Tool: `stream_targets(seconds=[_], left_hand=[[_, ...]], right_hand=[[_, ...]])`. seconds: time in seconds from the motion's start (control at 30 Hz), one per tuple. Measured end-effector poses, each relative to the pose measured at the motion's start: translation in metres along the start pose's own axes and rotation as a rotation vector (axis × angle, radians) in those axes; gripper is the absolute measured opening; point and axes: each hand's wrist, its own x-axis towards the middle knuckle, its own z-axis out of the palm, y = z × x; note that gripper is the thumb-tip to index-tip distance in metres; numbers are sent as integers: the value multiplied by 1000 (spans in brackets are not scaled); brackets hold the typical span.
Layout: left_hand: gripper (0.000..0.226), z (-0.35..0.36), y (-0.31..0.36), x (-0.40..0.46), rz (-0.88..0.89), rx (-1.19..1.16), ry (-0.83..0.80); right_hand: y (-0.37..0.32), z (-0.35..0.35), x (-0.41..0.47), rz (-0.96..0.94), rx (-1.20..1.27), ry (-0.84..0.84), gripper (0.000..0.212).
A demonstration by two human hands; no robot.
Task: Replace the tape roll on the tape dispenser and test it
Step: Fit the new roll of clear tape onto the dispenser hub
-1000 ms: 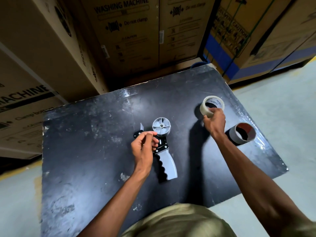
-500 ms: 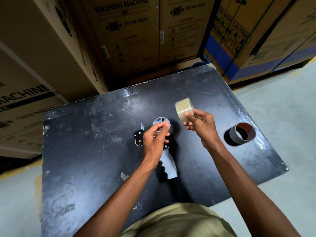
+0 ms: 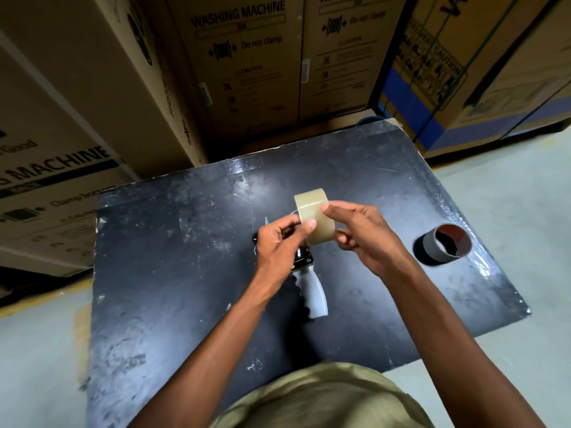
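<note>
A tan tape roll (image 3: 312, 211) stands on edge in the air above the middle of the black table (image 3: 185, 273). My right hand (image 3: 358, 233) grips it from the right, thumb on its outer face. My left hand (image 3: 281, 242) holds it from the left with the thumb pressed on the tape surface. Under both hands lies the tape dispenser (image 3: 309, 291), its grey handle pointing toward me; its wheel and blade end are mostly hidden by my left hand and the roll.
An empty cardboard tape core (image 3: 445, 244) lies on its side at the table's right. Large washing machine cartons (image 3: 247, 63) stand close behind and left of the table. The concrete floor (image 3: 509, 193) shows on the right.
My right hand picked the tape roll up from the right of the table and carried it left over the dispenser. My left hand left the dispenser and took hold of the roll.
</note>
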Motion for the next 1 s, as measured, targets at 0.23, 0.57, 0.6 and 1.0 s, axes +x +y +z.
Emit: stream_targets(seconds=[0.23,0.57,0.6,1.0], left_hand=[[28,-13,13,2,-117,-182,51],[26,-24,22,-2,-25,-106,-95],[25,-24,22,-1,-19,-123,-87],[21,-14,33,-7,-124,-156,47]], right_hand=[[-16,3,-2,-23,-200,-112,16],[-29,6,-2,-84,8,4,18],[-28,6,-3,-88,11,1,18],[-24,0,-9,-24,-26,-89,22]])
